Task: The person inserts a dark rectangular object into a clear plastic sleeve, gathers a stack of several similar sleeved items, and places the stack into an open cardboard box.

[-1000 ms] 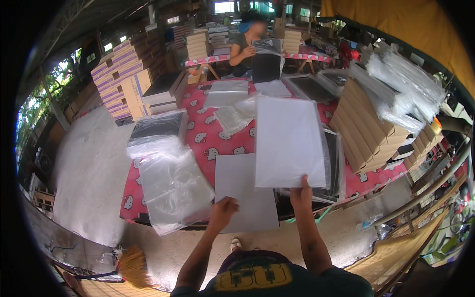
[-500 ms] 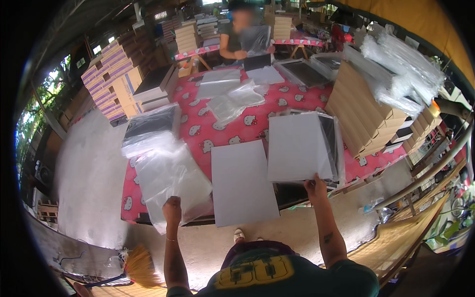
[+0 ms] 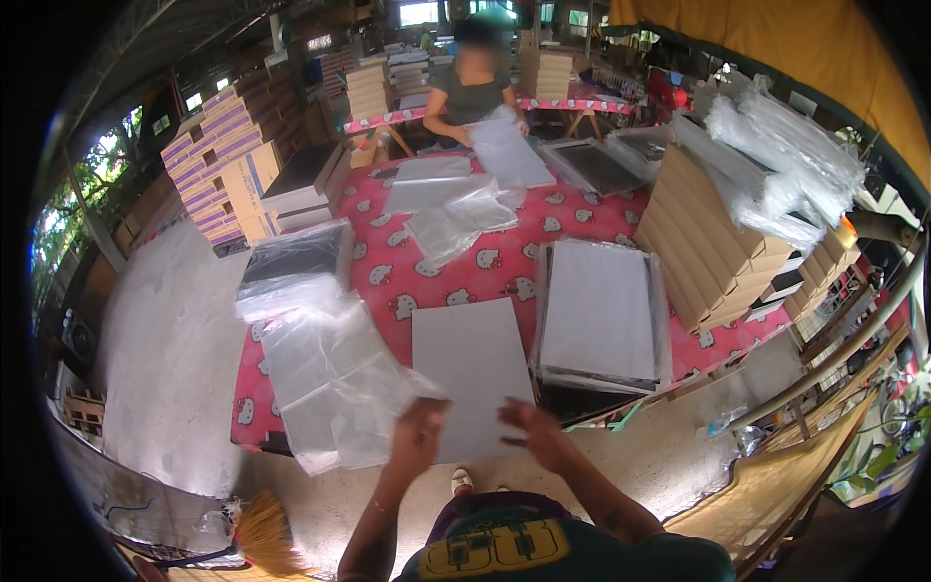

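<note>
A flat white sheet or board (image 3: 470,354) lies before me at the table's near edge, partly beneath both hands. My left hand (image 3: 419,434), over its left edge, is closed on the corner of a clear plastic bag (image 3: 325,354) drawn toward it from a pile on the left. On the other side my right hand (image 3: 533,434) hovers near the sheet's lower right, fingers apart and slightly blurred, with nothing visible in it. To the right, another white sheet (image 3: 598,310) rests on a stack of dark panels in clear plastic.
Plastic-wrapped dark panels (image 3: 296,257) are stacked at left. Brown cartons (image 3: 703,233) topped with clear wrapped bundles stand at right. Across the pink patterned table (image 3: 485,260), a person (image 3: 475,97) handles a white sheet. Loose plastic bags (image 3: 456,218) lie mid-table.
My right hand has let go of the right stack and come to the middle, open. My left hand has pulled the plastic bag rightward. The person opposite has lowered a dark wrapped panel from view.
</note>
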A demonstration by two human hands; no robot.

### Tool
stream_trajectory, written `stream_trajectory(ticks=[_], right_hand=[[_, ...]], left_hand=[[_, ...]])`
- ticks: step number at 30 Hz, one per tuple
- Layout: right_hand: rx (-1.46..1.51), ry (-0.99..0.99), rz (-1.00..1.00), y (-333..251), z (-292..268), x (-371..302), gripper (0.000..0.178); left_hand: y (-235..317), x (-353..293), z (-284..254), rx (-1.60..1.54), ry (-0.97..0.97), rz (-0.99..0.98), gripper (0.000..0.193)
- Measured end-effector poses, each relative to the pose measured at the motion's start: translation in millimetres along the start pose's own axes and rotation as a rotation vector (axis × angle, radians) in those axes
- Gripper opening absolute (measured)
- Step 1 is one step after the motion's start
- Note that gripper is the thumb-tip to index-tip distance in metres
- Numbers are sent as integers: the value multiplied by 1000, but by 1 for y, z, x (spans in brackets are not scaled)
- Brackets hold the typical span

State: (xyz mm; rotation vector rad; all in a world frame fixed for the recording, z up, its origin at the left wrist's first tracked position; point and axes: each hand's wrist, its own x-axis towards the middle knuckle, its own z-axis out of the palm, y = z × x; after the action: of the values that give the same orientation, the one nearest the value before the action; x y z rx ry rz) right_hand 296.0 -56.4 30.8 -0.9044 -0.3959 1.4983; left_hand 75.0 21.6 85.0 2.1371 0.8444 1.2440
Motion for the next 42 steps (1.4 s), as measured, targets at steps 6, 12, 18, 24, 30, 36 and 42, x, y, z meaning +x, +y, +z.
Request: stream_trajectory(ticks=[6,12,18,24,30,36,42], right_hand=[[-83,-124,-54,18,19,17,17],[-142,-27,-42,20,-17,25,16],[143,-209,64,7,-6,16,32],[-119,-181,-59,10,-10,17,30],[-563,-248,87,3,5,2,28],[-488,-187,-139,1,22,0,27],[-614,-172,-311,-6,24,-3,20]], left_hand=[[22,2,59,66,194,-200,21],[-7,-12,51,-14,52,-472,15],[-19,-3,37,-28,-49,-134,10],[-25,3,19,-74,-76,-231,12],[-21,13,19,9,-136,-289,17],[11,8,41,84,196,-165,35],[14,-7,48,-14,87,-365,14]])
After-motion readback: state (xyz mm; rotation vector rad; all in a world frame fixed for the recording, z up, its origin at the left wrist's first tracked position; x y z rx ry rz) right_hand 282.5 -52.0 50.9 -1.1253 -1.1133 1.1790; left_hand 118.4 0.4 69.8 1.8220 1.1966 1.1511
